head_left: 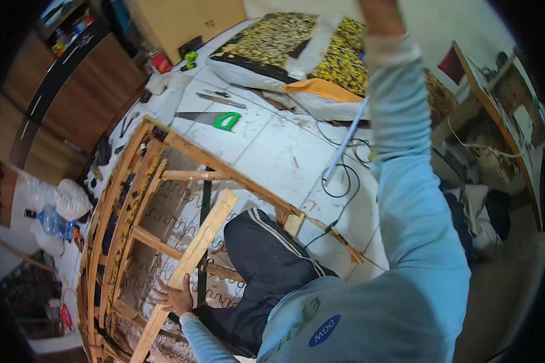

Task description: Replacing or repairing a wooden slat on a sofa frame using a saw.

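Note:
A loose pale wooden plank (206, 233) lies slantwise across a wooden furniture frame (224, 169) with wavy metal springs. Flat on the plank's lower part rests my left hand (175, 296), its fingers spread and stretched over the wood. My right arm is raised to the top edge of the picture. Only the wrist and the base of my right hand (381, 15) show, so its fingers are out of sight. My bent knee in dark trousers (254, 254) is over the frame, beside the plank.
A green-handled saw (226, 121) lies on the white tiled floor beyond the frame. Black cable (345, 193) loops near a pale tube (345, 145). Yellow-black patterned cushions (266, 45) lie at the back. Wooden cabinets (91, 91) and a water bottle (56, 222) stand left.

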### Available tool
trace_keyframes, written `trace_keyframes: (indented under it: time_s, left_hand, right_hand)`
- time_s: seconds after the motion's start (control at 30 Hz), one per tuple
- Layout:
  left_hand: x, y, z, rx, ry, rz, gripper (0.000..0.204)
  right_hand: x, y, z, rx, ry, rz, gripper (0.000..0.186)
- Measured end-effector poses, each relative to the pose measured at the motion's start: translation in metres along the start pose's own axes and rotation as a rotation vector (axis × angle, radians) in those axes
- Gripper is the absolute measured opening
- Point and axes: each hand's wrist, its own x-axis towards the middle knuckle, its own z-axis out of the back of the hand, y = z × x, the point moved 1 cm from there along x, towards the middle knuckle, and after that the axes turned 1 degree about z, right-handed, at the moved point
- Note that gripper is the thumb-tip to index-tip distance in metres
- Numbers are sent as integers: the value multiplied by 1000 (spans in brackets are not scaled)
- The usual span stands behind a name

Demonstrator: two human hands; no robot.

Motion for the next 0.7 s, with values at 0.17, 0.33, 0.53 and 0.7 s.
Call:
trace_keyframes:
  time_s: [0.17,0.33,0.53,0.7]
  left_hand:
    - [-4,10,2,5,-7,50,111]
    - [2,10,-4,23,-19,7,109]
    - [0,5,-3,-19,-36,-21,109]
    - [-1,-3,1,-37,-9,-31,111]
  right_hand:
    - [-148,122,41,325,744,-105,53]
    - [-313,126,155,53,1341,-751,52]
    - [-426,116,325,-552,1778,-976,41]
    - [-461,121,392,-624,2205,-1290,48]
